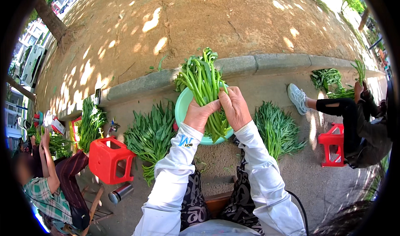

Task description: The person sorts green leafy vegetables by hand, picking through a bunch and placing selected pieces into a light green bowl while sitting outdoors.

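Note:
A bunch of long-stemmed leafy greens (201, 84), which looks like water spinach, is held over a pale green basin (182, 106). My left hand (199, 116) is closed round the stems, its thumb lying across them. My right hand (236, 110) is closed at the bunch's right side, thumb and fingers pinching a stem. The leafy tops point away from me and more stems hang below my hands. Inside the basin, most of the contents are hidden by the bunch and my hands. Piles of greens lie on the ground left (151, 130) and right (276, 130) of the basin.
A stone kerb (239, 66) runs behind the basin, with bare earth beyond. Red stools stand left (109, 160) and right (332, 144); a metal flask (121, 193) lies near the left one. People sit at both sides, with more greens (91, 125) near the left person.

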### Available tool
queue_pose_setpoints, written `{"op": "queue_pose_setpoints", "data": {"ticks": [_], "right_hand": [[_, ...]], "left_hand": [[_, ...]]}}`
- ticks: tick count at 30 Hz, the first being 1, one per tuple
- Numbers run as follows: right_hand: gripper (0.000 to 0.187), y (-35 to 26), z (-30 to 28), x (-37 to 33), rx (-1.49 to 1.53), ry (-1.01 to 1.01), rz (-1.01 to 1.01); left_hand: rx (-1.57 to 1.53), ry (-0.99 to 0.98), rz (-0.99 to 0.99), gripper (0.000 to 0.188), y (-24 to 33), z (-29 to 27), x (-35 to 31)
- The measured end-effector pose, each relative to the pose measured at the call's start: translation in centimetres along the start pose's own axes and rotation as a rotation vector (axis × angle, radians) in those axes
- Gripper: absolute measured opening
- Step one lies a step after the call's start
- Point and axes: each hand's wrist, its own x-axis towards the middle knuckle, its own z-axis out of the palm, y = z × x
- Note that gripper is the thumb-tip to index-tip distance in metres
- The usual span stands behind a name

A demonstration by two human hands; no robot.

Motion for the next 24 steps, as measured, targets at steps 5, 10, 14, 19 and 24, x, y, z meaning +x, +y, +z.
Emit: {"op": "queue_pose_setpoints", "data": {"ticks": [5,10,14,19,24], "right_hand": [[0.036,0.5,-0.7,0.2,0.231,0.037,0.202],[0.037,0.7,-3.7,1.0,0.880,0.161,0.562],[0.035,0.8,-5.2,1.1,1.139,0.033,0.576],[0.035,0.0,-4.0,1.5,0.981,0.095,0.641],[0.030,0.1,-2.5,0.9,0.620,-0.023,0.587]], "left_hand": [[0.099,0.141,0.041,0.026,0.2,-0.7,0.1],[0.182,0.302,0.189,0.023,0.7,-2.5,0.5],[0.147,0.220,0.142,0.024,1.1,-1.8,0.2],[0.118,0.066,0.011,0.027,1.3,-1.2,-0.4],[0.195,-0.047,0.007,0.034,1.4,0.0,-0.6]]}}
